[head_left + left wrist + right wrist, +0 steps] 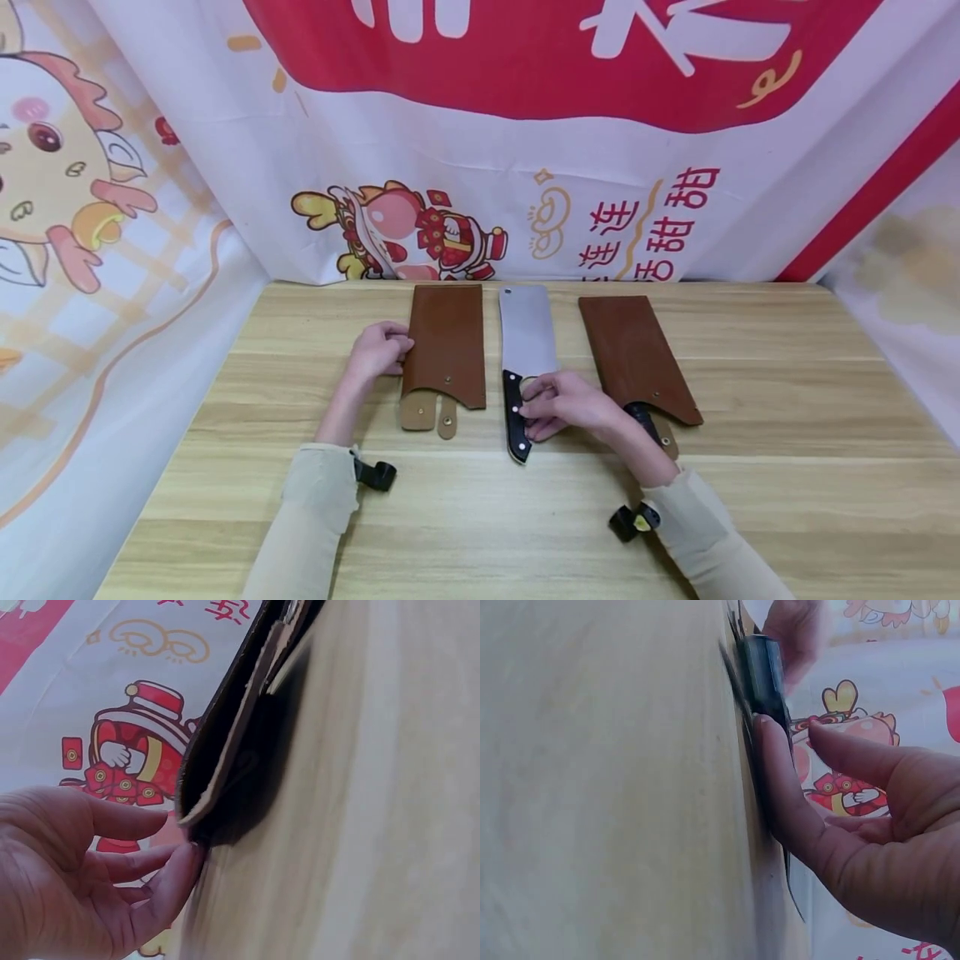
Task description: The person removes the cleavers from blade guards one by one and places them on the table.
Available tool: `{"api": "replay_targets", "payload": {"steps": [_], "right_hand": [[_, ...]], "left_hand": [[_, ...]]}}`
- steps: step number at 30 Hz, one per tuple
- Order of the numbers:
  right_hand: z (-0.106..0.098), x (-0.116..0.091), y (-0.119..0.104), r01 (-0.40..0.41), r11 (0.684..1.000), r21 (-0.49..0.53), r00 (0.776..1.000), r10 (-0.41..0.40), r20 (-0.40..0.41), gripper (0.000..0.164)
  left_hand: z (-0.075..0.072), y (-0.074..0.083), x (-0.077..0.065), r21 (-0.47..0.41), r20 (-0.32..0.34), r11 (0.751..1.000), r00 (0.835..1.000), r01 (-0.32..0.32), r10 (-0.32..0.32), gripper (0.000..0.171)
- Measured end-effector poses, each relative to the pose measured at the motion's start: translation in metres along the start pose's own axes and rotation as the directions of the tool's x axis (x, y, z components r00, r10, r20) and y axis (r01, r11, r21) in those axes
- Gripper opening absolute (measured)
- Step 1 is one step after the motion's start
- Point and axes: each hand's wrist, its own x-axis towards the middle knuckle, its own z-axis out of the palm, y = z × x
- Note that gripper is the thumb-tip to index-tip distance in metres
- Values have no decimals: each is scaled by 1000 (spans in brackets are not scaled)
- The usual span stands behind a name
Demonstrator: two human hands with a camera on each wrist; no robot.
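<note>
A cleaver (528,333) with a black riveted handle (514,421) lies flat on the table, blade pointing away. My right hand (566,404) is at its right side, fingertips touching near the handle's top; in the right wrist view a gap separates the thumb and fingers of that hand (870,817). To the left lies a brown leather sheath (447,337), its flap and snap strap toward me. My left hand (378,348) is at its left edge. Seen from the left wrist, the fingertips of this hand (82,877) touch the sheath's edge (217,772), without a visible grip.
Another brown sheath (637,354) lies at the right, slightly turned, a black handle (643,417) showing at its mouth, partly behind my right wrist. A printed white and red cloth (465,150) hangs behind the wooden table (480,525).
</note>
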Motion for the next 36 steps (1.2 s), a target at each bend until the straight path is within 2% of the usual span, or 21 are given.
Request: {"api": "replay_targets", "payload": {"steps": [7,13,20,27,31,36], "right_hand": [[-19,-17,-9,89,994,-64,996,-90,-13,37],[-48,-39,-17,138,989,-48,984,-143,-104,43],[-72,-65,-18,142,989,-47,970,-149,-190,41],[-91,-85,-17,144,989,-39,964,-149,-221,45],[-103,-95,-11,137,990,-38,960,-142,-240,46],[-116,-109,-4,148,989,-14,955,-147,-257,47]], "left_hand": [[-2,9,-7,117,-23,993,1000,-15,18,42],[4,26,-10,154,-3,983,995,-103,104,46],[27,49,-18,243,-3,953,982,-181,187,44],[54,69,-24,225,28,953,979,-202,201,43],[69,77,-28,198,58,958,978,-206,199,44],[91,83,-32,161,93,958,969,-240,227,46]]}}
